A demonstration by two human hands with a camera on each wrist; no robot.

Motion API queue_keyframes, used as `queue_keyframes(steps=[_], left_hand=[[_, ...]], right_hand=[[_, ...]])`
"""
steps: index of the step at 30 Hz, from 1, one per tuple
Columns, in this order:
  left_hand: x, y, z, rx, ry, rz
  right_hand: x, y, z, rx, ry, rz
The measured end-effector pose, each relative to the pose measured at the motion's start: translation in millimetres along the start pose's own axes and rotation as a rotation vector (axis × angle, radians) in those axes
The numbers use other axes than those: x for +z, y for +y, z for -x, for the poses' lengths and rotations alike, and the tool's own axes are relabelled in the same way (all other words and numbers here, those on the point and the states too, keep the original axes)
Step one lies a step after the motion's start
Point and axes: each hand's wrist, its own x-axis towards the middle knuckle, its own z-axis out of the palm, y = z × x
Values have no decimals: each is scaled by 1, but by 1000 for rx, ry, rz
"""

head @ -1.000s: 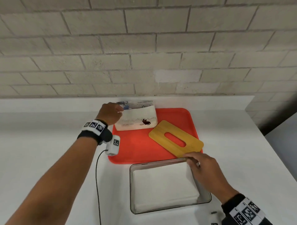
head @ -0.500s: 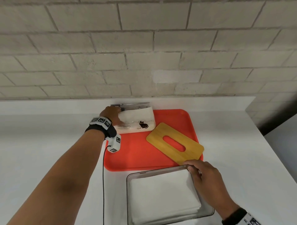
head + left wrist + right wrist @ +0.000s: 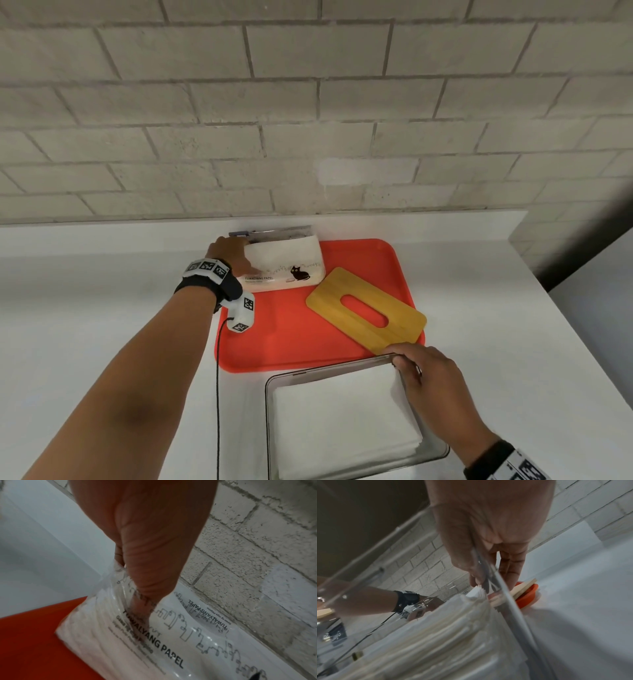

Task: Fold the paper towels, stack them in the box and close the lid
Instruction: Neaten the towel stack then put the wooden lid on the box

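A plastic pack of paper towels [image 3: 291, 265] with a black cat print stands at the back left of the red tray [image 3: 284, 342]. My left hand [image 3: 236, 253] grips the pack's left end. In the left wrist view its thumb [image 3: 137, 608] lies slid under the clear wrap of the pack [image 3: 188, 635]. A clear box [image 3: 270, 411] sits in front of the tray with a stack of folded white towels [image 3: 342, 418] inside. My right hand [image 3: 407, 366] pinches the box's right wall [image 3: 513, 615], thumb inside, fingers outside. The slotted bamboo lid [image 3: 366, 310] lies on the tray.
Everything sits on a white counter [image 3: 496, 342] against a grey brick wall [image 3: 308, 120]. A black cable [image 3: 217, 394] runs from the left wrist camera across the counter beside the box. The counter ends at the right [image 3: 589, 359].
My left hand has dropped from the top of the pack to its left end, and the thumb has gone under the wrap. The right hand stays on the box wall.
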Motion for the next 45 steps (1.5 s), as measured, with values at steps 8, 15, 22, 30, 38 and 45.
queue_keyframes(steps=[8, 15, 22, 30, 38, 45], left_hand=[[5, 3, -7, 28, 21, -76], [1, -1, -1, 28, 107, -75], [2, -1, 14, 7, 98, 352], [-35, 1, 60, -76, 176, 1160], [-97, 19, 166, 59, 111, 1626], [-96, 42, 235, 18, -173, 1838]], right_hand=[[2, 0, 1, 27, -19, 25], [1, -3, 1, 21, -10, 42], [0, -3, 1, -6, 8, 53], [-7, -7, -1, -23, -71, 85], [-42, -65, -13, 82, -228, -335], [-29, -108, -13, 473, -748, -1297]])
